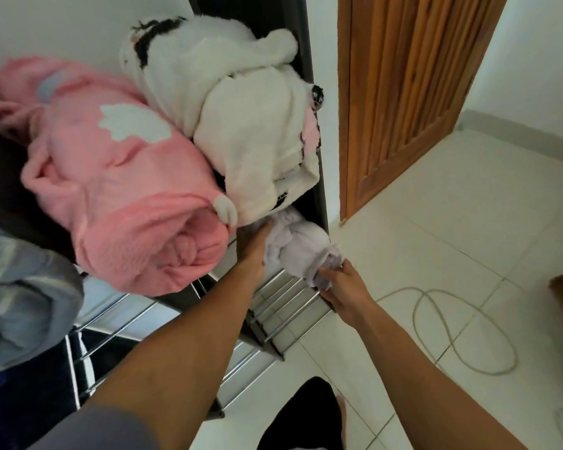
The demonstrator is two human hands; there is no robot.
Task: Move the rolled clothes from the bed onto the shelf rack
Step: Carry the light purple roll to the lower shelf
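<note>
While I seat the lilac roll (301, 246) on the rack's (283, 300) metal bars, my left hand (252, 246) presses flat against its nine o'clock side so it slides in under the white roll (254, 131). My right hand (340, 287) pinches its loose end at five o'clock to keep it wound. No writing is legible anywhere.

Bright, even daylight w/ soft shadows — slight blur, wide-angle bending at edges.
</note>
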